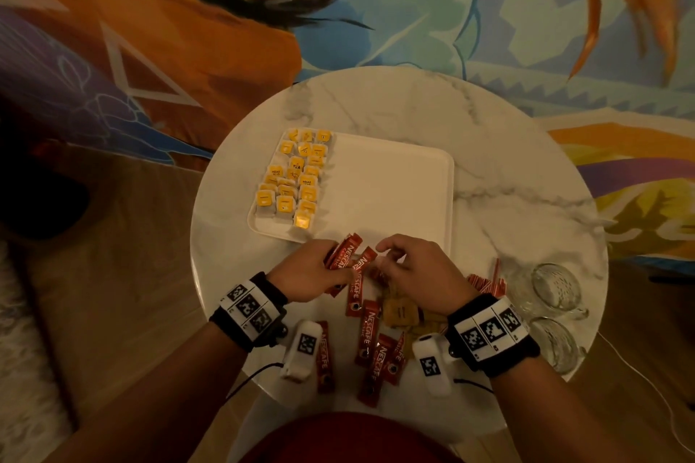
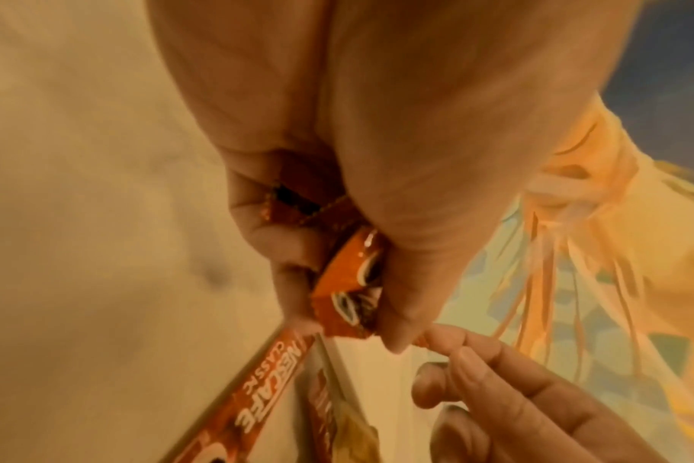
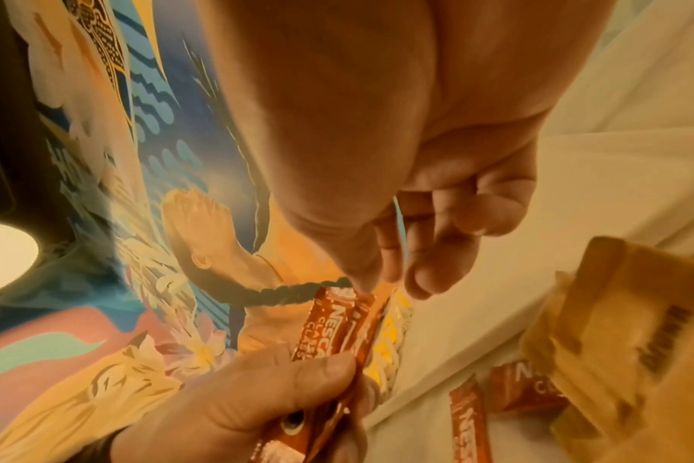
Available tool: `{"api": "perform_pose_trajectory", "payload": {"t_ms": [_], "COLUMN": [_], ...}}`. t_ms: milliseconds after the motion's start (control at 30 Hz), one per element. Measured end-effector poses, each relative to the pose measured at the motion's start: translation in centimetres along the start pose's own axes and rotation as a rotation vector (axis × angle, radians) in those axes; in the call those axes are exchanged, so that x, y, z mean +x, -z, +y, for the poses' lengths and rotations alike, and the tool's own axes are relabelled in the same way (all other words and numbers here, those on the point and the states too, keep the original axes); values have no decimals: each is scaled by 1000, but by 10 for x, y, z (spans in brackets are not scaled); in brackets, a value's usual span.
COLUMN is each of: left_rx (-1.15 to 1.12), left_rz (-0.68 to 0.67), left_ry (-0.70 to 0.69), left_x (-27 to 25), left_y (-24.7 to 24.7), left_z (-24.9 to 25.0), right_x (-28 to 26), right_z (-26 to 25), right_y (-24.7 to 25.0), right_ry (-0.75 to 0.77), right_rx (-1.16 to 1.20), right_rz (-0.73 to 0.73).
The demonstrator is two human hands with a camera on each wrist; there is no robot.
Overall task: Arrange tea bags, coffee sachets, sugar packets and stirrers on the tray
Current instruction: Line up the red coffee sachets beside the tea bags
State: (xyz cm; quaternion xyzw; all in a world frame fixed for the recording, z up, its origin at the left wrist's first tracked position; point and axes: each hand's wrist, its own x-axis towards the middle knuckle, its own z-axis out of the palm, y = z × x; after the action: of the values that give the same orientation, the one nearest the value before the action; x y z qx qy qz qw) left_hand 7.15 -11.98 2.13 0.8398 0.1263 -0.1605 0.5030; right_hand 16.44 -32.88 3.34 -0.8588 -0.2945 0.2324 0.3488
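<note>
On the round marble table lies a white tray (image 1: 395, 192); rows of yellow tea bags (image 1: 297, 177) fill its left part. Just before the tray's front edge my left hand (image 1: 319, 267) grips a bundle of red coffee sachets (image 1: 348, 256) (image 2: 349, 282). My right hand (image 1: 391, 256) hovers beside it with loosely curled fingers. In the right wrist view its thumb tip touches the top end of the sachets (image 3: 337, 325) and the hand (image 3: 389, 282) holds nothing. More loose sachets (image 1: 372, 342), brown sugar packets (image 1: 400, 312) and red-white stirrers (image 1: 487, 282) lie near me.
Two glass cups (image 1: 556, 289) (image 1: 556, 346) stand at the table's right edge. The tray's middle and right part is bare. A colourful patterned cloth (image 1: 489, 11) lies beyond the table. Cables hang from my wrist cameras.
</note>
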Motion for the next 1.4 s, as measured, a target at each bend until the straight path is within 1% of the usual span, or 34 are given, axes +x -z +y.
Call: {"api": "perform_pose_trajectory", "payload": {"t_ms": [133, 200, 333, 433, 533, 633, 733, 833, 900, 967, 1067, 1167, 1233, 1400], "left_rx": [-182, -252, -314, -270, -252, -298, -420, -516, -487, -439, -386, -419, -449, -696], "left_rz": [68, 66, 45, 74, 156, 176, 222, 269, 246, 200, 159, 165, 205, 330], "left_ry": [-5, -17, -30, -40, -57, -65, -27, 13, 1, -23, -47, -59, -43, 30], "left_x": [-1, -1, -3, -5, -5, -2, 1, 7, 10, 11, 15, 22, 27, 43], "left_y": [2, 2, -1, -3, 0, 5, 9, 12, 11, 10, 11, 15, 21, 34], "left_z": [5, 11, 17, 21, 24, 28, 30, 29, 26, 24, 23, 22, 22, 27], "right_x": [6, 8, 10, 13, 19, 23, 29, 33, 37, 43, 53, 60, 66, 70], "right_z": [-3, -5, -13, -16, -15, -19, -19, -18, -17, -19, -21, -27, -30, -28], "right_y": [-3, -6, -5, -2, -3, -6, -7, -13, -22, -26, -22, -16, -13, -19], "right_ry": [17, 13, 5, -16, 19, 27, 14, -5, -19, -44, -51, -51, -68, -68], "right_rx": [88, 177, 338, 436, 382, 369, 431, 488, 485, 508, 543, 584, 595, 552], "right_rz": [15, 24, 28, 17, 38, 59, 114, 90, 111, 178, 228, 233, 232, 89]}}
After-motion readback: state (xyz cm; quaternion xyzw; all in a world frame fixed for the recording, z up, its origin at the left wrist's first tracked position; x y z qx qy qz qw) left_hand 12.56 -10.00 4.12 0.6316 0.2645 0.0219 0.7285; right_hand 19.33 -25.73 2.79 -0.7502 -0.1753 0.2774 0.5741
